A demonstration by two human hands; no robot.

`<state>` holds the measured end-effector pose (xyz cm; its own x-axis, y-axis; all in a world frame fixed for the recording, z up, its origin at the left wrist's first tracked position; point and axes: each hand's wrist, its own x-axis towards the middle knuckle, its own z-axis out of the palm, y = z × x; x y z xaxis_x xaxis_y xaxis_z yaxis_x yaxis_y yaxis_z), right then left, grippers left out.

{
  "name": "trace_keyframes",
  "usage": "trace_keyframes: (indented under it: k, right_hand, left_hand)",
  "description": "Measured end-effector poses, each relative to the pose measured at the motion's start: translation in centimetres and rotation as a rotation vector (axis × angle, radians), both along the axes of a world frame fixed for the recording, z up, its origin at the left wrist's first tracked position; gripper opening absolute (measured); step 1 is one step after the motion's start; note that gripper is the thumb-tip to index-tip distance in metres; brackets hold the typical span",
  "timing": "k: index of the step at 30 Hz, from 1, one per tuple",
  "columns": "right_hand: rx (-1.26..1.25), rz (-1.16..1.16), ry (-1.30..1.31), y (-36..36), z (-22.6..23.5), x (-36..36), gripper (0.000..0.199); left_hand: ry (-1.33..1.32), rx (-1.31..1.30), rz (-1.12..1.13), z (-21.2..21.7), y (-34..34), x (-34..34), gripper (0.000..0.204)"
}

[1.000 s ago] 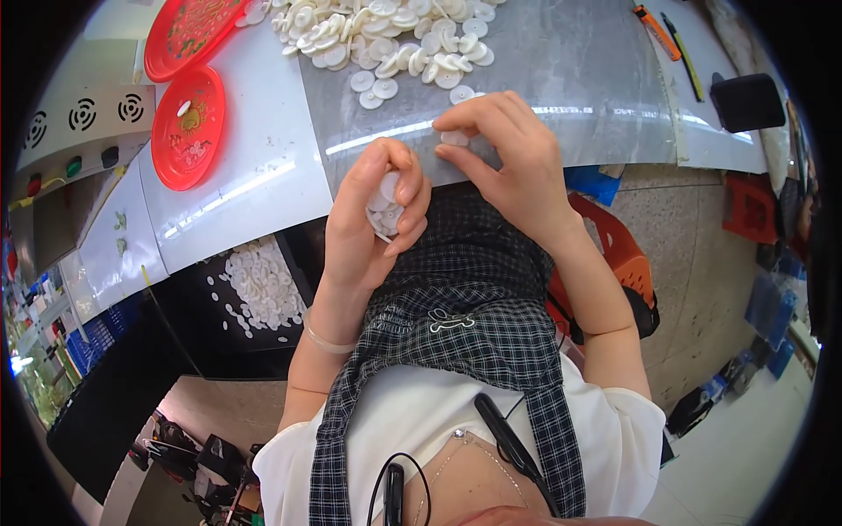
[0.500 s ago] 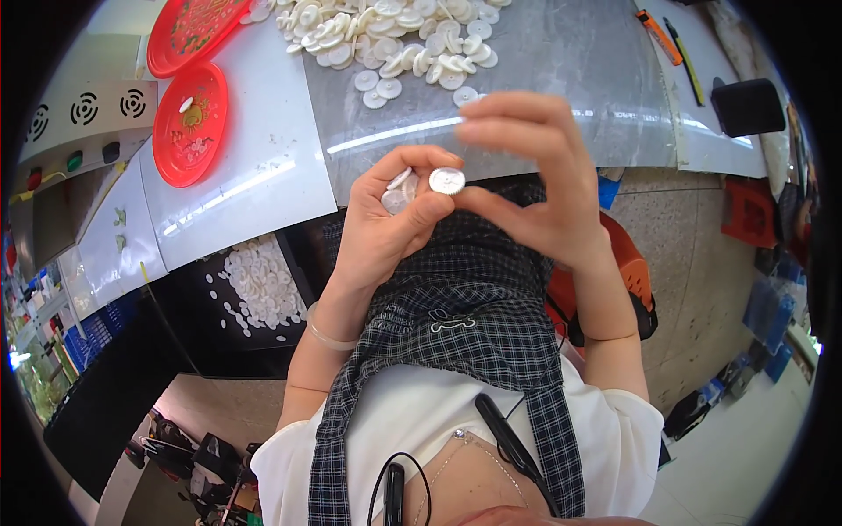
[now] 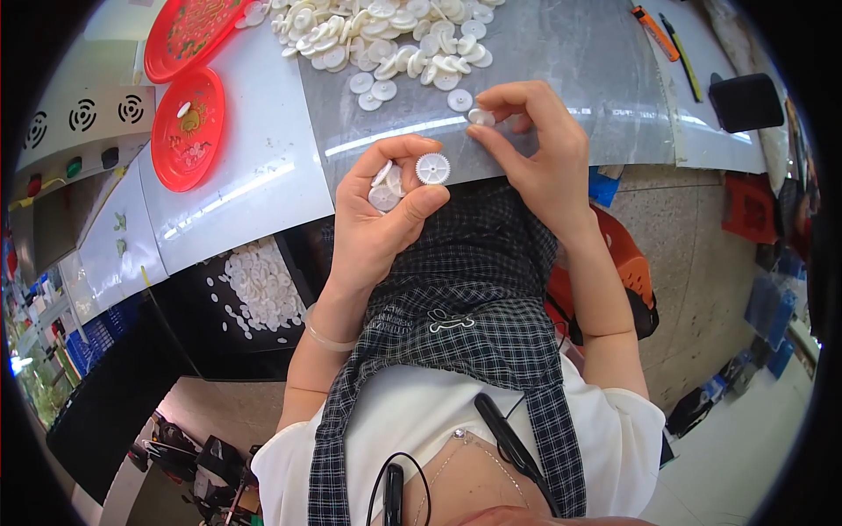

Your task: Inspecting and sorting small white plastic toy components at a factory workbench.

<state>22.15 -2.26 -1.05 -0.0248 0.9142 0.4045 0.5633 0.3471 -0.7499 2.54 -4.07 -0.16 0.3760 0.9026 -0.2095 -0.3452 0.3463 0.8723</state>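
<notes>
While the left hand [image 3: 377, 228] pinches one white gear [image 3: 432, 167] at its fingertips above several more cupped in the palm, the right hand [image 3: 535, 149] nips another gear [image 3: 481, 117] just beyond; that loose stack could likely slide out and scatter.

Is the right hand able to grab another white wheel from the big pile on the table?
Probably yes. The right hand is already at the table edge, pinching one small white wheel, and the pile lies just beyond it on the grey table with nothing between. It would have to free its fingers first.
</notes>
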Motion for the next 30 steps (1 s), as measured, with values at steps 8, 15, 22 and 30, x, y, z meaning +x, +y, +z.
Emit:
trace_keyframes:
  k: [8, 15, 22, 30]
  right_hand:
    - [0.247, 0.246, 0.274, -1.3, 1.6, -1.4, 0.044]
    - [0.279, 0.313, 0.119, -1.4, 1.5, -1.7, 0.035]
    - [0.153, 0.064, -0.173, 0.6, -0.2, -0.7, 0.021]
    - [0.091, 0.047, -0.147, 0.4, -0.3, -0.8, 0.017]
  left_hand:
    - [-0.505, -0.322, 0.063, 1.0, 0.5, 0.7, 0.037]
    - [-0.158, -0.149, -0.077, 0.0, 0.1, 0.3, 0.033]
    - [-0.155, -0.107, -0.063, -0.5, 0.2, -0.5, 0.034]
    - [-0.383, -0.151, -0.029, 0.3, 0.8, -0.2, 0.024]
